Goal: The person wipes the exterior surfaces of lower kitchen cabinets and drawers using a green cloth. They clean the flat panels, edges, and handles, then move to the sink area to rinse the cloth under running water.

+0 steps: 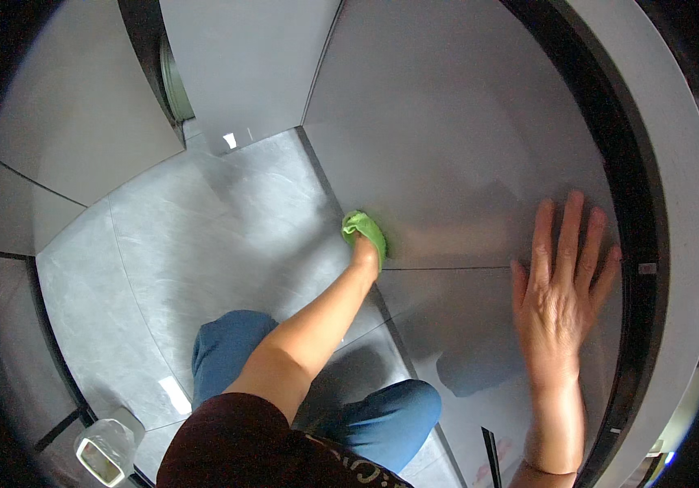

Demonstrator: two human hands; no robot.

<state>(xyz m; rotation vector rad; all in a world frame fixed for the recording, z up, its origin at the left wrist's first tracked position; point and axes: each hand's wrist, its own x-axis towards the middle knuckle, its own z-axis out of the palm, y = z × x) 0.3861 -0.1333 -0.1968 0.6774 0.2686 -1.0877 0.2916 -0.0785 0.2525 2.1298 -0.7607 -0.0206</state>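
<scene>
My left hand (366, 249) is mostly covered by a green cloth (362, 227), pressed low against a glossy grey wall panel (447, 152) near its foot. The fingers are hidden by the cloth. Farther up the same panel, my right hand (563, 280) lies with its palm against the surface and its fingers spread, holding nothing. A thin dark joint runs across the panel between the two hands. My knees in blue trousers (386, 421) are bent below my left arm.
Grey floor tiles (203, 244) spread left of the panel. A small lined waste bin (105, 451) stands at the lower left. A dark-edged frame (636, 213) curves along the right. Pale panels (246, 61) rise at the top. A narrow black strip (491, 457) shows at the bottom.
</scene>
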